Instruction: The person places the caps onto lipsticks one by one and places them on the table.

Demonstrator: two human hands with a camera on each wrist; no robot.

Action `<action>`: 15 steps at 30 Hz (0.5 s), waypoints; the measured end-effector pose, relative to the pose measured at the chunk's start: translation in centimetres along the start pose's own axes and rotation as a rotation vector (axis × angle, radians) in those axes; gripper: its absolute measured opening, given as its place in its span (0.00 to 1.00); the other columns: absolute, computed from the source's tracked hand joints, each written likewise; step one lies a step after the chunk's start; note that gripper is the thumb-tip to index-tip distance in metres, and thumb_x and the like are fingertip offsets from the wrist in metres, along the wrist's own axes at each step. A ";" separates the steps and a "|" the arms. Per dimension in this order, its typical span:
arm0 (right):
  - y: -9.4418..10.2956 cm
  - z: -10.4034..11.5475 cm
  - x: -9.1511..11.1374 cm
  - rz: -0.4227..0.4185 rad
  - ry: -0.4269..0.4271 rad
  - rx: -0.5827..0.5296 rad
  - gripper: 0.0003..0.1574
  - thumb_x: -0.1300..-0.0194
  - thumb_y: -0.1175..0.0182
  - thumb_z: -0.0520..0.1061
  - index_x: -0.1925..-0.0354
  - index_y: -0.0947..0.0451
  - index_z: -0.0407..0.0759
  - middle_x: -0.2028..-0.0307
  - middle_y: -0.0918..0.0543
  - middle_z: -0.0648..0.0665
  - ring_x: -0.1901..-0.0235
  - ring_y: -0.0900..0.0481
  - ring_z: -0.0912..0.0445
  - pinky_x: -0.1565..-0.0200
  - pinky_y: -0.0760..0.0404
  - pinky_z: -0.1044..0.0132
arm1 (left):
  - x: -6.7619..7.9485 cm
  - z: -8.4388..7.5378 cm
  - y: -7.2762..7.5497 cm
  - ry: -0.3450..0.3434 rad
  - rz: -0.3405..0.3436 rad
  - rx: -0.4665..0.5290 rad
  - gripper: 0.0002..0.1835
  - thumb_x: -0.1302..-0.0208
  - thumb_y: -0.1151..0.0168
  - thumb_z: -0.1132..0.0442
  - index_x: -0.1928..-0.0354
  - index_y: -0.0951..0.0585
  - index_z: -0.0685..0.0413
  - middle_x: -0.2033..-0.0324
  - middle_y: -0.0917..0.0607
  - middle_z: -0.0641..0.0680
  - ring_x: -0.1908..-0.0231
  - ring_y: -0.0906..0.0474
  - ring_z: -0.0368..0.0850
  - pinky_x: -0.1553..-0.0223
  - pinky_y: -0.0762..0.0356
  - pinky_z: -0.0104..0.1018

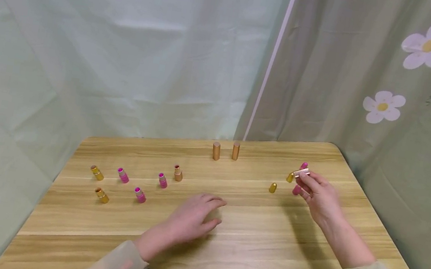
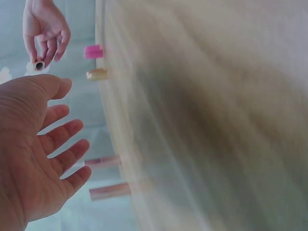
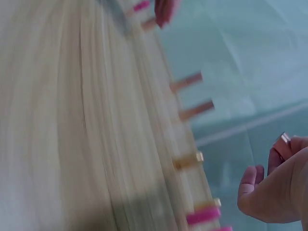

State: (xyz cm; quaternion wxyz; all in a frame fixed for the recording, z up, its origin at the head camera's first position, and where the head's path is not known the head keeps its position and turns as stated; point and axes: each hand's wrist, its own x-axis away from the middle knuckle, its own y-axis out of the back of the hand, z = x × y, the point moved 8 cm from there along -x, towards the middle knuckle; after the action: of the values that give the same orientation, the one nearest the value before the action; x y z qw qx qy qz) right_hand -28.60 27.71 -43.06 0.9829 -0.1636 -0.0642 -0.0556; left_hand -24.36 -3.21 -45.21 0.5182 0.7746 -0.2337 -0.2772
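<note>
My right hand [image 1: 322, 200] pinches a copper lipstick cap [image 1: 301, 172] between thumb and fingers, above the table at the right. Its hollow end shows in the left wrist view. Just below and beside that hand stand two gold bullet-shaped caps, one of them the nearer gold cap [image 1: 273, 187], and two magenta caps, including the far magenta cap [image 1: 304, 165], partly hidden by the hand. My left hand [image 1: 194, 218] hovers low over the middle of the table, fingers relaxed and holding nothing. Nearest to it is an upright copper lipstick base [image 1: 178, 174] with a hollow top.
Two copper cylinders [image 1: 216, 151] stand upright near the back edge. At the left are magenta bases [image 1: 140, 195] and gold bases [image 1: 101, 195], all upright. The wooden table [image 1: 247, 258] meets hanging curtains [image 1: 169, 54] behind and at both sides.
</note>
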 end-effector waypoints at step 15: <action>-6.9 -7.1 0.4 0.069 -0.258 -0.256 0.14 0.21 0.47 0.42 0.64 0.18 0.50 0.61 0.12 0.52 0.52 0.20 0.57 0.40 0.26 0.63 | 0.5 2.3 4.1 0.064 -0.163 0.006 0.23 0.32 0.31 0.57 0.36 0.20 0.50 0.42 0.17 0.52 0.40 0.24 0.52 0.36 0.28 0.50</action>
State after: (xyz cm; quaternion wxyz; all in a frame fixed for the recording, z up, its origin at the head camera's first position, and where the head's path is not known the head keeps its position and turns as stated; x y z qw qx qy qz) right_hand -28.35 18.86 -47.46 0.9389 -0.2955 -0.1766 -0.0082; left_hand -25.80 -6.54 -42.16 0.4989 0.8010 -0.1539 -0.2930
